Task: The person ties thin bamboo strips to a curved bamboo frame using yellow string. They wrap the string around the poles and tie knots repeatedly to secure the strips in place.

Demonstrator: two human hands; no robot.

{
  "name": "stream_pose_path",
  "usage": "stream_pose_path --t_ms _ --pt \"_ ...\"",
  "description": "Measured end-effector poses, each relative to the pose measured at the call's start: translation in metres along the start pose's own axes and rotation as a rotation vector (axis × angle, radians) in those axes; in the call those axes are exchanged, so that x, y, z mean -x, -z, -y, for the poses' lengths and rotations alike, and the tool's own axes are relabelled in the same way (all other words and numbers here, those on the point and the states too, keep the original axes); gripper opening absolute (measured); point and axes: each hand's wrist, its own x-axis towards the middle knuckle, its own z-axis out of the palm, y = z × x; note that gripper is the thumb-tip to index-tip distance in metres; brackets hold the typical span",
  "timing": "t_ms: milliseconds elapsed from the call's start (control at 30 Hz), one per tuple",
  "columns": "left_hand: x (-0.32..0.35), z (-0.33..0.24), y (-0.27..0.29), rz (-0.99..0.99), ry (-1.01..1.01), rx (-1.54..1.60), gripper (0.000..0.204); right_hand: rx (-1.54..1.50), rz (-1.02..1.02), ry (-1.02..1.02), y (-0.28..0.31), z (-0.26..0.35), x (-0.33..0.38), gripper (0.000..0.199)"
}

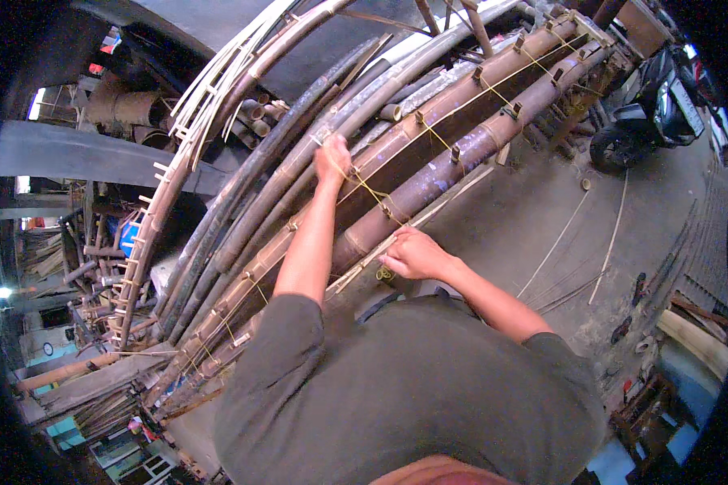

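Two long bamboo poles run diagonally in front of me, the far brown pole (445, 105) and the near purplish-brown pole (429, 190). Short wooden pegs (455, 153) stick out along both. Thin yellow cord (370, 190) crosses the gap between them in several places. My left hand (332, 160) is closed by the far pole, with the cord at its fingers. Beside the near pole my right hand (416, 255) is closed around the cord's other part; its fingertips are partly hidden. A small loose coil of yellow cord (386, 275) shows just below it.
More bamboo poles (287, 174) lie stacked beyond the far pole. A curved pegged bamboo frame (137, 242) rises at left. Thin bamboo strips (609, 234) lie on the concrete floor (534, 218) at right. A parked motorbike (655, 113) stands at the far right.
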Motion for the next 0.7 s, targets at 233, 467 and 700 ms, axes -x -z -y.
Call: stream_pose_path --t_ms 233,467,700 --pt "-0.077 0.132 0.111 0.093 -0.008 0.572 0.017 -1.169 -0.882 -0.142 0.011 0.009 0.033 0.027" --pt "-0.027 0.348 0.313 -0.105 0.334 0.059 0.043 -1.920 -0.903 -0.737 -0.125 0.014 0.065 0.042" --pt "0.146 0.156 0.177 0.394 -0.179 0.239 0.030 -1.751 -0.913 -0.775 -0.171 0.091 -0.047 0.035"
